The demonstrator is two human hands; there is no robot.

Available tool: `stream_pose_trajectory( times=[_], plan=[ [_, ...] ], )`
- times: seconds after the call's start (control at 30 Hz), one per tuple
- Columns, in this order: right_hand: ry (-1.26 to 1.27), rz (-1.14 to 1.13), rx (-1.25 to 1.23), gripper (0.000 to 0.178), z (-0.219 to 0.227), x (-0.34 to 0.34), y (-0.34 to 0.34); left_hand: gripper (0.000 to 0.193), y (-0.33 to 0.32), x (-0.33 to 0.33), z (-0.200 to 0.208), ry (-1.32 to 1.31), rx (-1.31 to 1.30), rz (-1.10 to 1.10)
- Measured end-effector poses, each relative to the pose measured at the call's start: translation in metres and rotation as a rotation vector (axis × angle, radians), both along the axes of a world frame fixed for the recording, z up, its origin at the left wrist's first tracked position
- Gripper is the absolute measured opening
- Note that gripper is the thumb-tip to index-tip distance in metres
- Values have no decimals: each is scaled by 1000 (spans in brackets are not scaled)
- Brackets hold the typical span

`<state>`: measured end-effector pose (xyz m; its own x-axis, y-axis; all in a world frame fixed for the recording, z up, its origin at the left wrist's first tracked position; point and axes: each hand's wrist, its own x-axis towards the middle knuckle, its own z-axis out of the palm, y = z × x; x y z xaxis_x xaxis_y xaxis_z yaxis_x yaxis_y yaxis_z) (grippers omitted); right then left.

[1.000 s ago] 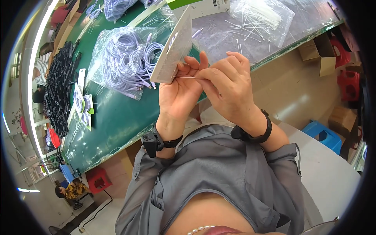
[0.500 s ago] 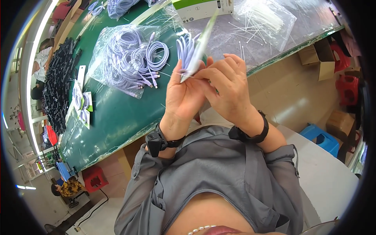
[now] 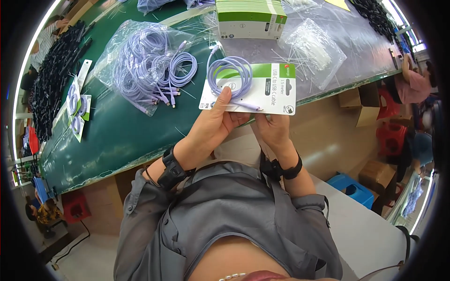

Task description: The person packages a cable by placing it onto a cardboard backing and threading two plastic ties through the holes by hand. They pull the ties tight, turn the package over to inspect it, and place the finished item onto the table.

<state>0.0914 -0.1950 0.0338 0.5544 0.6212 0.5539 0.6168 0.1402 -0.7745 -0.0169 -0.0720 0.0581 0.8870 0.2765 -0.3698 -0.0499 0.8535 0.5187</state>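
My left hand (image 3: pixel 213 124) grips a white and green hang card (image 3: pixel 281 89) with a coiled lilac USB cable (image 3: pixel 229 75) lying on its face. The thumb presses on the lower part of the coil, and the fingers go behind the card. One cable plug sticks up beyond the card's far left corner; the other lies along its near edge. Under the card's near right edge is my right hand (image 3: pixel 275 131), its fingers curled and closed. The card hides its fingertips and whatever they may pinch.
Left of the card, a clear bag (image 3: pixel 136 61) of lilac cables lies on the green table (image 3: pixel 136 140). Finished carded cables (image 3: pixel 77 110) and a black pile (image 3: pixel 51 79) are farther left. Beyond stands a row of cards (image 3: pixel 251 23); a bag of white cable ties (image 3: pixel 316 49) lies right.
The card was edge-on and blurred; now its printed face with the coil is turned up toward me. My right hand has gone from above the card's edge to underneath it.
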Motion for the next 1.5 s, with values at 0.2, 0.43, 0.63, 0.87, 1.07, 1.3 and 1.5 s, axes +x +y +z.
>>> stream_pose_trajectory(
  times=[0.2,0.43,0.63,0.87,1.07,1.3,1.5],
  plan=[
    [46,-85,-29,26,-7,-3,-1,39,-1,2,2,-72,16,-5],
    [-126,-86,-288,31,5,1,-16,37,2,1,10,-58,105,87],
    [-244,22,-318,36,56,-28,-31,35,0,2,-13,6,331,192],
    [-562,-5,-326,34,67,-6,-3,33,-13,-8,-4,-27,448,148],
    [-491,61,-191,39,48,-3,-3,34,-12,-14,-7,-94,431,170],
    [-663,49,-224,37,51,-12,-3,30,-12,-15,6,-24,95,175],
    [-662,-55,-115,33,39,-14,-3,27,-18,-13,8,37,210,273]
  ],
)
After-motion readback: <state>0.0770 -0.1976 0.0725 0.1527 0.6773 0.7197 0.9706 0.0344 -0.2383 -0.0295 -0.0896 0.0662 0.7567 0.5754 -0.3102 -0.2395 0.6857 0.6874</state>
